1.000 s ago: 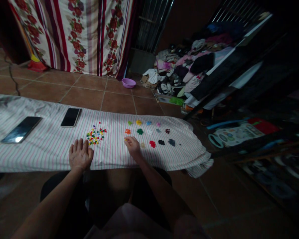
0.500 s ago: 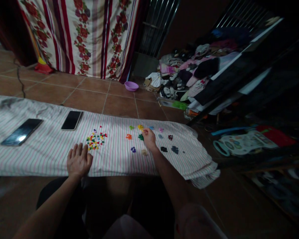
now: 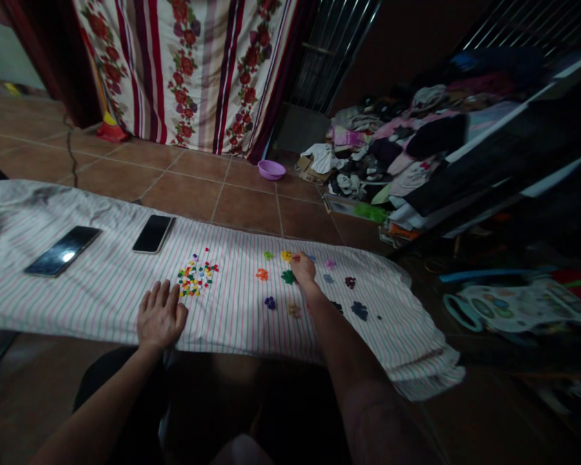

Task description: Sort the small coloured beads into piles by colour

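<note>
My left hand (image 3: 162, 316) lies flat on the striped cloth (image 3: 111, 290), fingers spread, just beside a mixed heap of tiny coloured pieces (image 3: 196, 281). Over the sorted piles, my right hand (image 3: 304, 268) has its fingertips pinched together at the right edge of the yellow pile (image 3: 286, 256). Whatever the pinch holds is too small to make out. Around it lie a dark green pile (image 3: 287, 277), an orange pile (image 3: 262, 274), a light green pile (image 3: 268, 256), a purple pile (image 3: 270, 303) and a beige pile (image 3: 294, 310). My forearm partly covers a black pile (image 3: 337, 307).
Two phones, one nearer (image 3: 62, 250) and one farther (image 3: 153, 234), rest on the cloth's left side. Further right are a pink pile (image 3: 330, 264), a dark red pile (image 3: 350, 282) and a dark grey pile (image 3: 359, 310). A purple basin (image 3: 272, 170) stands on the tiled floor.
The whole view has shifted, so things appear further right. My right hand has slid slightly right, uncovering more of the dark green pile, while the forearm covers more of the black one.
</note>
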Demonstrator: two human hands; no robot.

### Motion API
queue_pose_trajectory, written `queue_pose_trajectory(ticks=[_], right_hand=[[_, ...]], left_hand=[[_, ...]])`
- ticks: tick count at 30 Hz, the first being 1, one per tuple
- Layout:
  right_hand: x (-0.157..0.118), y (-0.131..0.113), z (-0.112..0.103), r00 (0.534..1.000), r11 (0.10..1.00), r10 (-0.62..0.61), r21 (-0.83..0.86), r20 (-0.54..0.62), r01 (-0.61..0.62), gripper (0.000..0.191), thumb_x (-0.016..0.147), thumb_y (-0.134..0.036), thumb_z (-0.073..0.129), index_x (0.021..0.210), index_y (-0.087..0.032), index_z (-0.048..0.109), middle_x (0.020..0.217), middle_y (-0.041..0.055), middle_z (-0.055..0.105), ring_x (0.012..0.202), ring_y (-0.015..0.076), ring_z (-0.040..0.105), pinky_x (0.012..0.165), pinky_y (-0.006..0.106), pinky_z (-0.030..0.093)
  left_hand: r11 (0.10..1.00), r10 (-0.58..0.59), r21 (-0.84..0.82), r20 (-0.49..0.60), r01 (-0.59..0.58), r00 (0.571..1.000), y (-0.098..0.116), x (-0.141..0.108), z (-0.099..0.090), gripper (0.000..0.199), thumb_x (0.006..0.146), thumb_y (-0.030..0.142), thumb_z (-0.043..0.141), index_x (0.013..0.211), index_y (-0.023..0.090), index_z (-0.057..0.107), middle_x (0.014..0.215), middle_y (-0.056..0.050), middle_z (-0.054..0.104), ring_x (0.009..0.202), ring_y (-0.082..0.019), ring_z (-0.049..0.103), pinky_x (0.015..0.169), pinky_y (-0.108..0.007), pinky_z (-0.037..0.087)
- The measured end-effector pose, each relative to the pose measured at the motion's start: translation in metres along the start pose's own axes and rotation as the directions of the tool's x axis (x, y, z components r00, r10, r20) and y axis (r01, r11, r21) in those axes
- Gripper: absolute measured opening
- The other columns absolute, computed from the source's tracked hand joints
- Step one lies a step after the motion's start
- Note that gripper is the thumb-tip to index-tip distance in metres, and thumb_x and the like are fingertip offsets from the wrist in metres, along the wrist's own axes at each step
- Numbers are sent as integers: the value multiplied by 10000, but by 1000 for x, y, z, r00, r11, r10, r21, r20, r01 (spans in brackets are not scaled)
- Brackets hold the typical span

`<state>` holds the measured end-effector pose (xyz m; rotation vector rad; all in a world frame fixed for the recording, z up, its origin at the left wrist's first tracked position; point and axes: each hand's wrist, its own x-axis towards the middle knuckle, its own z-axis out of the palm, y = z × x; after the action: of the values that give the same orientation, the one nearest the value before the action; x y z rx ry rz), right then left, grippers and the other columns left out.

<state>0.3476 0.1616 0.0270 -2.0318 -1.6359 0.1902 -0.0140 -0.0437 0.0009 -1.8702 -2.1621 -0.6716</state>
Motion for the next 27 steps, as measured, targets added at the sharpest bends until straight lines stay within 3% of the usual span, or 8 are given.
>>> queue_pose_trajectory(ticks=[6, 14, 18, 22, 24, 25, 27], right_hand=[[0, -5, -1, 999, 997, 25, -70, 46, -22, 166, 825, -194, 549, 869, -204, 709, 869, 62, 723, 785, 191, 645, 699, 273, 449], [-9, -15, -17, 992, 987, 65, -152, 106, -49, 231, 859, -210, 507, 952, -202, 718, 953, 61, 718, 859, 186, 635, 723, 255, 432], [-13, -27, -24, 998, 998, 4, -56, 56, -1, 261, 839, -184, 480, 955, -174, 714, 970, 84, 706, 897, 195, 621, 795, 277, 447], [-40, -67, -33, 986, 965, -166, 211, 23, 157, 230, 805, -191, 491, 898, -160, 698, 922, 94, 686, 875, 198, 618, 822, 305, 478], [-76, -99, -48, 934, 849, -348, 448, 74, 281, 229, 817, -207, 500, 953, -175, 681, 922, 69, 680, 821, 170, 623, 776, 293, 503], [-99, -116, -60, 884, 750, -457, 577, 100, 323, 245, 835, -227, 511, 1024, -188, 662, 950, 58, 679, 801, 155, 626, 744, 283, 514], [-149, -148, -89, 725, 518, -682, 766, 100, 381, 307, 885, -249, 526, 1181, -216, 601, 1005, 49, 676, 821, 140, 629, 759, 282, 524]], left_hand=[[1000, -1, -7, -14, 1, 1000, -1, 0, 2, 503, 829, 346, 430, 1250, 127, 598, 1380, -165, 542, 1363, -311, 407, 1134, -473, 282], [999, 28, -35, -47, -30, 999, -4, -1, 5, 503, 825, 332, 458, 1253, 110, 602, 1388, -182, 530, 1354, -331, 414, 1126, -497, 287], [1000, 22, -8, -26, -22, 999, -2, 0, 1, 500, 830, 327, 443, 1244, 103, 612, 1374, -187, 542, 1342, -341, 428, 1119, -497, 297], [1000, 8, 1, 1, -8, 1000, 1, 2, -2, 502, 827, 322, 444, 1243, 99, 614, 1368, -189, 546, 1339, -344, 432, 1127, -490, 287], [1000, 0, -3, 15, 0, 1000, 1, 3, -2, 506, 826, 325, 444, 1248, 101, 611, 1373, -188, 542, 1345, -345, 426, 1131, -491, 280], [1000, -5, -5, 20, 5, 1000, 1, 3, -2, 507, 826, 328, 444, 1251, 104, 608, 1376, -185, 540, 1348, -344, 422, 1131, -491, 279], [1000, -15, -15, 31, 16, 999, 0, 3, -1, 510, 826, 334, 444, 1259, 114, 601, 1384, -175, 535, 1355, -340, 414, 1132, -490, 278]])
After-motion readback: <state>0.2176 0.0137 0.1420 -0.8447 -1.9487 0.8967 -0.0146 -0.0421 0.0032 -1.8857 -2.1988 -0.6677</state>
